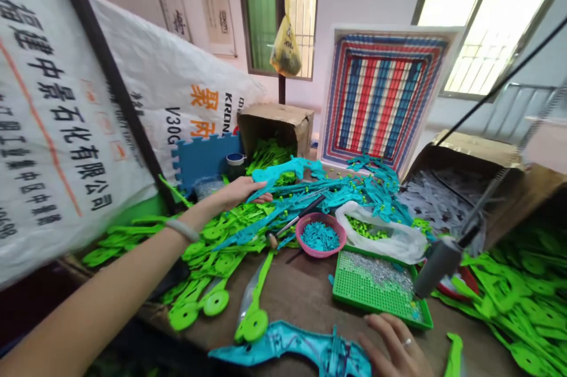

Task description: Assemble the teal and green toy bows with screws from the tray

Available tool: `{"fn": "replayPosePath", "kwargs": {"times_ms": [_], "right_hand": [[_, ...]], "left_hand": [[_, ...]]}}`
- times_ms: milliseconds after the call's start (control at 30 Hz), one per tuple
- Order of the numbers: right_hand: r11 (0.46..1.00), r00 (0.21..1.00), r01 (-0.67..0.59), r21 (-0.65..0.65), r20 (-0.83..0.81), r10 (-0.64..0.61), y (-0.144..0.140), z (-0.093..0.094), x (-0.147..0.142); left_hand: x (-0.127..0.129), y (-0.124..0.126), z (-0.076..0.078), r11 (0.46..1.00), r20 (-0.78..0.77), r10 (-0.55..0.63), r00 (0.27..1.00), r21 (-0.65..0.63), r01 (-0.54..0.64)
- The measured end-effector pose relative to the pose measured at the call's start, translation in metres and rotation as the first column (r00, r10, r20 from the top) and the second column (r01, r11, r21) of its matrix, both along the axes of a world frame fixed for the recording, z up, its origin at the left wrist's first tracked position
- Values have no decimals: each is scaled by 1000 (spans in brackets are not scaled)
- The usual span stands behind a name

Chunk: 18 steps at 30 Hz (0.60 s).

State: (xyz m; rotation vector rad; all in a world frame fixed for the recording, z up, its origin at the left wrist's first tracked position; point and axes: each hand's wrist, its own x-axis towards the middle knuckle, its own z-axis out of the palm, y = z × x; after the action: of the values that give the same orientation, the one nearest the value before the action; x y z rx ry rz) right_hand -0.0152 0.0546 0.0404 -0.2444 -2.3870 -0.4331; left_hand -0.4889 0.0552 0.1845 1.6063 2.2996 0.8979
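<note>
My left hand point(241, 192) reaches far across the table and rests on a teal plastic piece point(283, 171) lying on the pile of teal and green parts, fingers curled around its edge. A pale bangle sits on that wrist. My right hand point(396, 344), with a ring on one finger, lies flat near the table's front edge, touching a teal curved plastic piece point(287, 347) just below a green tray point(381, 288) of small silvery bits.
A pink bowl point(321, 235) of teal bits and a white bag point(390, 232) of green beads sit mid-table. Green plastic parts point(212, 247) spread left and right. Cardboard boxes point(277, 123) stand behind, a large printed sack point(66, 129) at left, a hanging grey tool point(438, 262) at right.
</note>
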Motion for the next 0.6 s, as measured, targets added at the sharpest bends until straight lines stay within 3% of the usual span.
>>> {"fn": "replayPosePath", "kwargs": {"times_ms": [67,200,367,433,500,533,600], "right_hand": [[998,998,-54,-25,-40,53,0,20,1],[994,992,-51,-101,-117,39,-9,48,4],[991,976,-70,-115,-214,45,-17,61,2],[979,966,-50,-195,-258,-2,-8,70,-11],[925,958,50,-377,-243,-151,15,85,-35],[840,944,217,-497,-112,-310,32,93,-51],[741,896,370,-560,5,-444,71,105,-85]], "left_hand": [[14,-12,-8,996,-89,63,994,76,-57],[42,-39,-24,967,-317,166,934,240,-90],[73,-84,-39,937,-504,162,849,348,28],[88,-98,-51,912,-565,137,813,393,120],[110,-109,-66,851,-584,127,802,479,214],[123,-113,-74,811,-567,135,813,535,238],[153,-121,-88,740,-491,180,853,639,211]]}}
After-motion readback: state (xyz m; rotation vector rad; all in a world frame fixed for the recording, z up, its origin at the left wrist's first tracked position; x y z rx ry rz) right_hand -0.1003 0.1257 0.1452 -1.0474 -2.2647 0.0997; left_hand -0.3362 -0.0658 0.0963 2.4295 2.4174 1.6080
